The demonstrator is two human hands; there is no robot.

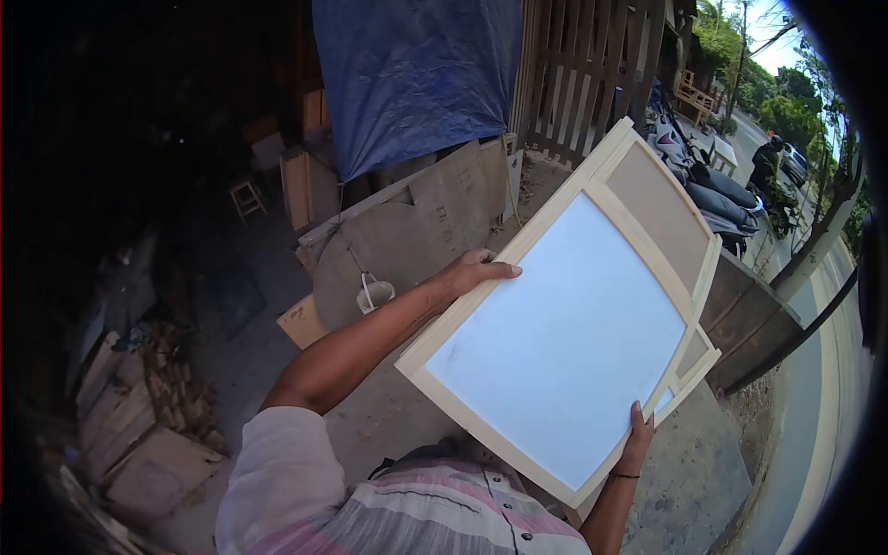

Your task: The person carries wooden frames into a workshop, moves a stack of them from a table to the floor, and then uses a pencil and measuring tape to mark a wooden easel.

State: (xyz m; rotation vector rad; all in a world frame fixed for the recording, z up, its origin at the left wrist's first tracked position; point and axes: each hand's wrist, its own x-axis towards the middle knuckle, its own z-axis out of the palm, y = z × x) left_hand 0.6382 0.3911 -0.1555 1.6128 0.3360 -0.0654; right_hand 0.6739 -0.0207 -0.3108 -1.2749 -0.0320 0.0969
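A white board in a pale wooden frame (564, 342) is held up at a slant before my chest. My left hand (476, 273) grips its left edge, with the thumb over the front of the frame and the fingers behind. At the lower right edge my right hand (636, 439) is closed on the frame, its fingertips showing on the front. Behind the white board, another framed panel with a brown face (657, 208) sticks out at the upper right, and further frame corners show at the right.
Scrap wood (162, 398) is piled at the left. A blue tarp (416, 83) hangs over leaning plywood sheets (407, 231), with a small bucket (375, 294) in front. Motorcycles (708, 185) stand by the road at the right. A small stool (247, 197) is further back.
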